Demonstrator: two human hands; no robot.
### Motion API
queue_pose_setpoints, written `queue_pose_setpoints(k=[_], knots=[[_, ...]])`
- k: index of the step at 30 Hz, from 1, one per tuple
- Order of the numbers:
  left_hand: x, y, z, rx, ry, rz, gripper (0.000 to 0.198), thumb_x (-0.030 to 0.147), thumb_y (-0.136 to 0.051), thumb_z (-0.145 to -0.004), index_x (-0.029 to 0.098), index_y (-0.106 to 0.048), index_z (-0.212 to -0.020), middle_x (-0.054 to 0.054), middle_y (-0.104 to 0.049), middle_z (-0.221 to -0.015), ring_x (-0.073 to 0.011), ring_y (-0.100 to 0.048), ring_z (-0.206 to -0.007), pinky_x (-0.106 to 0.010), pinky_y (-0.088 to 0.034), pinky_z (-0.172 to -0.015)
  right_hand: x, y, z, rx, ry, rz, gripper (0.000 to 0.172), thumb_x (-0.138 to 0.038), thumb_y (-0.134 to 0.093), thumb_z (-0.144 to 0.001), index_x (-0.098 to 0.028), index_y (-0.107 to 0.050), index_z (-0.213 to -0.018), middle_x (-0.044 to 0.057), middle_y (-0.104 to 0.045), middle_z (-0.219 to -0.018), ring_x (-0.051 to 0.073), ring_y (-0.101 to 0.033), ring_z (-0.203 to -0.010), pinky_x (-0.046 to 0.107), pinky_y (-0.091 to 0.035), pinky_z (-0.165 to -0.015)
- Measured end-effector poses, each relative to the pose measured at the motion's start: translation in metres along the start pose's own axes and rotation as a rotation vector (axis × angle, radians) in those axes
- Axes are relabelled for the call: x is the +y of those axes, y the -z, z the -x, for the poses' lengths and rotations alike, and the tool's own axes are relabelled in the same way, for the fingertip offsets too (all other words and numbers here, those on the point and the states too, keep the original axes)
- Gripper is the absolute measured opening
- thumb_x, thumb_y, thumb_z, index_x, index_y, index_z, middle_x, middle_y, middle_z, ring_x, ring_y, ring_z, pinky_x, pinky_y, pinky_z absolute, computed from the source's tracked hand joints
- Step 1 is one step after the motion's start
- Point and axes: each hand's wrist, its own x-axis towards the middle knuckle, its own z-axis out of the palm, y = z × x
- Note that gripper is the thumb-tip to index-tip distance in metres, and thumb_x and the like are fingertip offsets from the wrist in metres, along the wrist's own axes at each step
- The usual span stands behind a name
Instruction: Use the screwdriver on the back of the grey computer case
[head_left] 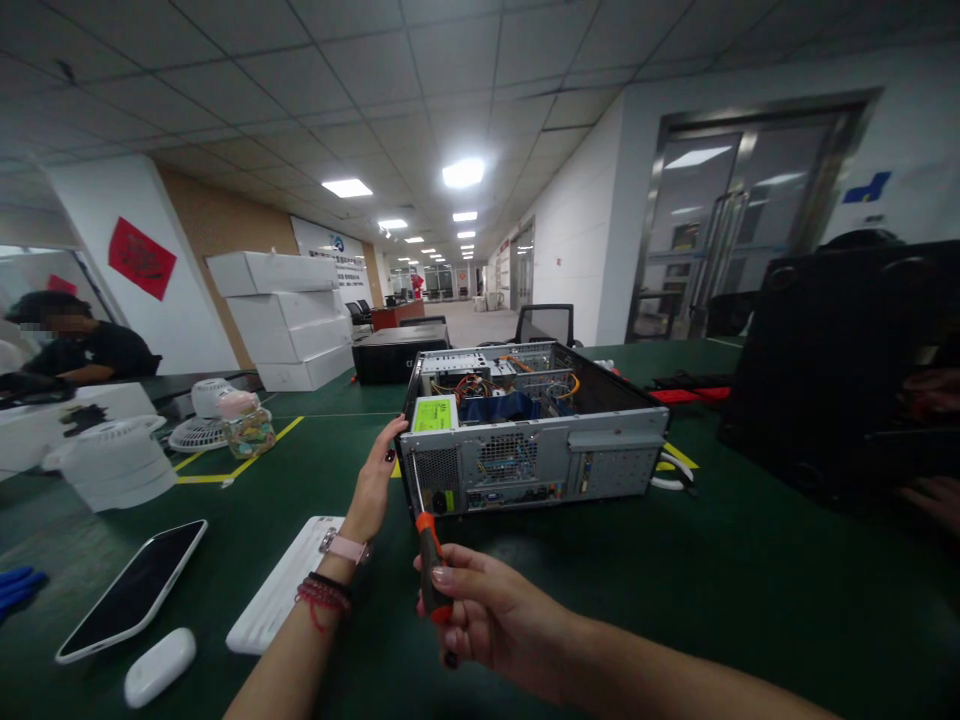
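Note:
An opened desktop computer case (517, 468) lies on its side on the green table, its rear panel facing me. Inside it are wires, a dark blue ribbon cable (501, 407) and a power supply with a bright green label (435, 413). My left hand (375, 470) lies with fingers stretched out along the case's left side, touching it near the rear corner. In front of the case, my right hand (480, 610) is closed round the orange and black handle of a screwdriver (430, 560). Its shaft points up at the rear panel's left edge; whether the tip touches a screw is too small to tell.
Left on the table lie a phone (139, 585), a white earbud case (160, 667), a white slab-like object (277, 585) and a jar (246, 425). White boxes (281, 315) are stacked behind. A large black object (832, 370) stands at right. A person (82, 345) sits far left.

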Motion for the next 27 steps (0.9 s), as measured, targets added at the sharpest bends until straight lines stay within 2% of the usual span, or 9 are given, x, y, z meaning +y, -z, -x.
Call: queue_pose_setpoints(k=[5, 14, 21, 27], knots=[[0.0, -0.001, 0.0, 0.003, 0.001, -0.001, 0.044, 0.041, -0.031, -0.09, 0.021, -0.045, -0.127, -0.007, -0.039, -0.142, -0.0221, -0.03, -0.135, -0.041, -0.021, -0.113, 0.004, 0.004, -0.004, -0.018, 0.018, -0.011, 0.043, -0.032, -0.076, -0.061, -0.018, -0.05, -0.092, -0.004, -0.059, -0.068, 0.004, -0.049, -0.048, 0.023, -0.038, -0.057], [0.001, -0.001, -0.001, 0.011, 0.007, -0.037, 0.043, 0.038, -0.032, -0.091, 0.021, -0.044, -0.128, -0.007, -0.038, -0.143, -0.0207, -0.031, -0.135, -0.038, -0.022, -0.113, 0.011, 0.005, -0.008, 0.028, 0.049, 0.016, 0.051, -0.029, -0.079, -0.054, -0.019, -0.047, -0.093, -0.009, -0.053, -0.064, 0.004, -0.044, -0.047, 0.023, -0.035, -0.054], [0.002, -0.002, 0.0, 0.005, -0.001, -0.018, 0.045, 0.039, -0.03, -0.091, 0.021, -0.042, -0.131, -0.006, -0.037, -0.144, -0.0214, -0.028, -0.136, -0.04, -0.02, -0.114, 0.011, 0.006, -0.009, 0.026, 0.044, 0.017, 0.052, -0.029, -0.078, -0.055, -0.018, -0.048, -0.097, -0.005, -0.055, -0.071, 0.007, -0.051, -0.059, 0.024, -0.037, -0.057], [0.003, -0.002, 0.001, 0.012, 0.011, -0.014, 0.046, 0.042, -0.032, -0.09, 0.021, -0.043, -0.13, -0.006, -0.037, -0.144, -0.021, -0.028, -0.136, -0.038, -0.019, -0.114, 0.01, 0.007, -0.005, -0.021, 0.083, -0.008, 0.046, -0.032, -0.073, -0.062, -0.019, -0.049, -0.098, -0.003, -0.058, -0.078, 0.008, -0.054, -0.06, 0.025, -0.039, -0.058]])
